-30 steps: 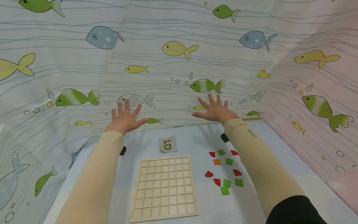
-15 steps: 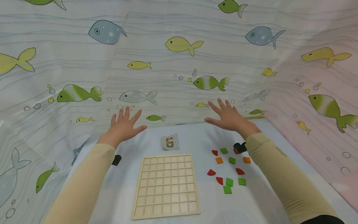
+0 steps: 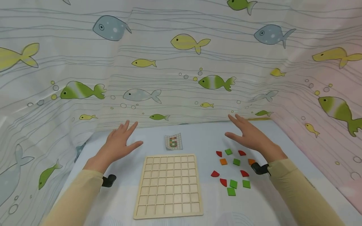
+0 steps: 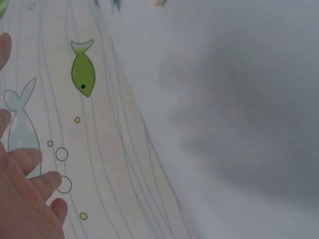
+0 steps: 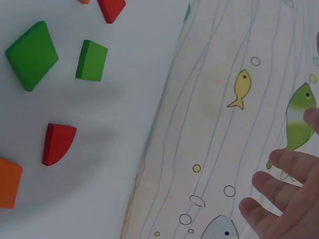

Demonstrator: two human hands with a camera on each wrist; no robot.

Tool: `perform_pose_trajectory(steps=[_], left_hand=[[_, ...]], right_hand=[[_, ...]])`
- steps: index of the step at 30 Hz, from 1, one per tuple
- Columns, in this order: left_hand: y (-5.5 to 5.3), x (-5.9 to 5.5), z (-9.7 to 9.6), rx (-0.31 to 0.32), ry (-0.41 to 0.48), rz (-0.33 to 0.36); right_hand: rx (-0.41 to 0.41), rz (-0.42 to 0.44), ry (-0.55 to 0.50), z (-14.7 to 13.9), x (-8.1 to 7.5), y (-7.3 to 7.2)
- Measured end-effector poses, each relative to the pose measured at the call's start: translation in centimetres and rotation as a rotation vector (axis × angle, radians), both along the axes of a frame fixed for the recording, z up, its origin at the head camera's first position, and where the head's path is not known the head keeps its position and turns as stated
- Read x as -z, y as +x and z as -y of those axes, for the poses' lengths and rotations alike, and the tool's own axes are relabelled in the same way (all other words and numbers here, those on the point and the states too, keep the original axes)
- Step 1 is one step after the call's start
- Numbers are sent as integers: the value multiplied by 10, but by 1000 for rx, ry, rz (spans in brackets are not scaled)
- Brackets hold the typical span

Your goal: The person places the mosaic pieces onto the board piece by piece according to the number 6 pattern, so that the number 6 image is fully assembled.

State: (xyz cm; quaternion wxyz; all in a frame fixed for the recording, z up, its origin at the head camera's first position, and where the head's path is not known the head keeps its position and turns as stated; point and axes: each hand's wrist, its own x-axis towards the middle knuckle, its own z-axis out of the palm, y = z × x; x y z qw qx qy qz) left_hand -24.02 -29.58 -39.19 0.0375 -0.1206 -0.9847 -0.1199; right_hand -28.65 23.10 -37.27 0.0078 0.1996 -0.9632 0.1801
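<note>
My left hand (image 3: 117, 144) hovers over the table to the left of a small paper card, fingers spread and holding nothing. On the other side my right hand (image 3: 250, 135) is raised above the table, just beyond the scattered pieces, its fingers extended and nothing in it. Between the arms lies a wooden grid board (image 3: 169, 186) whose square cells hold no pieces. Right of the board lie several loose pieces: green squares (image 3: 246, 184), red quarter-circles (image 3: 215, 174) and orange squares (image 3: 223, 161). The paper card (image 3: 173, 142) behind the board carries a coloured grid pattern.
A fish-printed curtain (image 3: 181, 72) hangs behind the white table (image 3: 198, 135) and along both sides. Black wrist cameras (image 3: 109, 180) jut out below the wrists. In the right wrist view a red piece (image 5: 59, 144) lies near the table's edge.
Both hands have lowered and drawn back toward me, the right one also outward to the right. The head view has shifted slightly. Board, card and pieces lie as before.
</note>
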Motion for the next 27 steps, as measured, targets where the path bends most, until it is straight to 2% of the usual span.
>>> perform_pose_trajectory(steps=[9,18,23,27], left_hand=[[47,28,7,25,199,110],[96,50,3,57,320,156],[122,59,-4,56,340,145],[137,63,-7,64,326,107]], right_hand=[[8,-29,-60,-20,22,7],[22,-7,-46,-34,39,13],[34,32,-41,-37,47,14],[30,40,-35,-40,54,12]])
